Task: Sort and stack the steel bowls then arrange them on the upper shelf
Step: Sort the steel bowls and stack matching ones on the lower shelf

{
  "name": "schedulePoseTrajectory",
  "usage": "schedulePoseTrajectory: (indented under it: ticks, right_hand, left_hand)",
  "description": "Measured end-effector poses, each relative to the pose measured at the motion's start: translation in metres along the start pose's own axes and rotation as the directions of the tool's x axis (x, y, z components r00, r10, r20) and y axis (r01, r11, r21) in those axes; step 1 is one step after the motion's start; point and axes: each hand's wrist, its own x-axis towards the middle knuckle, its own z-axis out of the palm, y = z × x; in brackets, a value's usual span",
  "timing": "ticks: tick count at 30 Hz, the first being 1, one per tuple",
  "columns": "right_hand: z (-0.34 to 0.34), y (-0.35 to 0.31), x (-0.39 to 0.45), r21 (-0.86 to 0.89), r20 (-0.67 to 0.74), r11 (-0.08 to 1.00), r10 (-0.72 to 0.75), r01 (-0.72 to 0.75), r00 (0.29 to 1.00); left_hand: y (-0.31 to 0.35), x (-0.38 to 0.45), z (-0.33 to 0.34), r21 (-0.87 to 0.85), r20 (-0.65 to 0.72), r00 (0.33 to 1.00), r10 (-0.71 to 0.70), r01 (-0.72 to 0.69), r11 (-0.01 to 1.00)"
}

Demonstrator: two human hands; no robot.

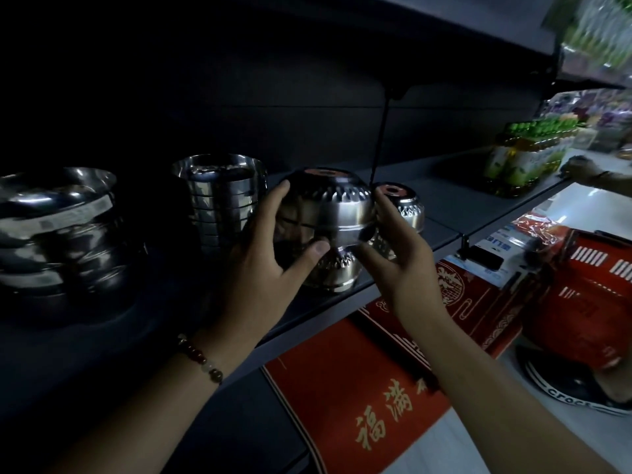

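Note:
Both hands hold an upturned patterned steel bowl [337,203] just above another upturned bowl [333,271] that stands on the dark shelf [444,200]. My left hand [270,258] grips its left side, thumb on the rim. My right hand [396,254] grips its right rim. A third small upturned bowl [407,206] stands behind my right hand. Farther left stand a stack of nested steel bowls [222,196] and a stack of wider steel bowls [58,234], both rims up.
Red boxes with gold characters [359,398] lie below the shelf edge. A red shopping basket [588,295] and a dark shoe [564,388] are at the right. Green-capped bottles [523,155] sit at the shelf's far end, where another person's hand [581,171] rests.

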Motion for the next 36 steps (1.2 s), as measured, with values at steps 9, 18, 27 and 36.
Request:
schedulePoseTrajectory:
  ticks: [9,18,27,36]
  right_hand:
    - [0.004,-0.031,-0.011,0.144,-0.162,0.954,0.285,-0.263,0.945]
    - [0.012,-0.042,-0.017,0.041,0.006,0.914,0.404,-0.404,0.915]
    - [0.029,-0.065,-0.023,-0.001,0.234,0.934,0.347,-0.356,0.908]
    - [0.057,-0.08,-0.033,0.046,0.491,0.994,0.064,-0.099,0.869]
  left_hand:
    - [0.035,-0.016,-0.035,0.014,0.159,0.968,0.196,-0.2,0.98]
    - [0.019,-0.03,-0.075,0.233,0.389,0.899,0.199,-0.305,0.923]
    - [0.004,-0.042,-0.106,-0.162,0.253,0.946,-0.201,0.247,0.955]
    - [-0.014,-0.042,-0.131,-0.269,0.275,0.898,-0.344,0.416,0.869]
